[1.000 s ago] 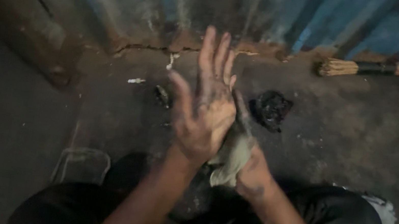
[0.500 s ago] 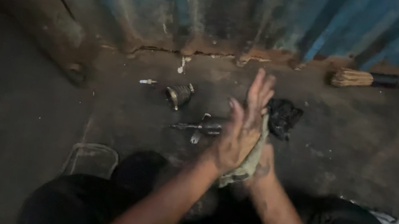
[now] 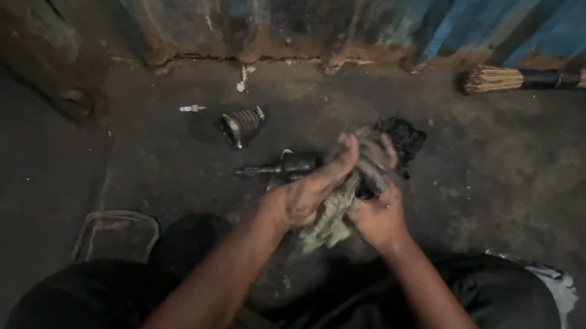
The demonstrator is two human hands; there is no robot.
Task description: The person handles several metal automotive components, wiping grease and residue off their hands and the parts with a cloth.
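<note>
Rag [image 3: 327,218], grimy and pale greenish-grey, hangs crumpled between your two hands, just in front of the dark metal shaft [image 3: 279,167] lying on the floor [image 3: 157,162]. Your left hand [image 3: 308,193] presses it from one side with fingers [image 3: 343,152] curled over its top; your right hand [image 3: 376,206] closes its fingers around the other side. A ribbed rubber boot [image 3: 240,126] lies beyond the shaft.

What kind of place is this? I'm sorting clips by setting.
Probably a makeshift roadside mechanic's spot: a bare, grimy concrete floor, a rusted blue corrugated metal wall, and a greasy dark metal shaft part lying by both hands, which rub a dirty pale rag.
</note>
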